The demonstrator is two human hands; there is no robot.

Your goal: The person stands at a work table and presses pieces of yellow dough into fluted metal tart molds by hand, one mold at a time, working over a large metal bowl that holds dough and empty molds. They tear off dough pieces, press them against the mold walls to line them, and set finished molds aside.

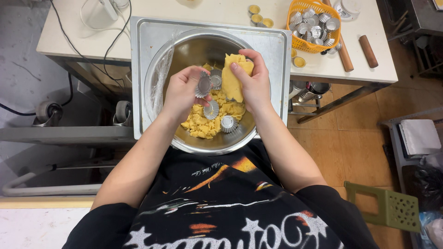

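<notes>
**Head view: dough in one hand, tin in the other**

Head camera looks down with us into the steel mixing bowl (157, 78), sitting on a metal tray (138, 69) at the near edge of the white table (83, 37). Our right hand (254, 83) grips a slab of yellow dough (233, 78); our left hand (182, 92) pinches one fluted tart tin (203, 85), both held over the middle of the bowl. We judge we're at the filling step, and the next move calls for pressing dough into that tin. Count with us: three more tins lie among the crumbled dough (203, 127), an orange basket (295, 41) of many tins sits at the far right, and two rolling pins (368, 50) lie beside it.
</notes>
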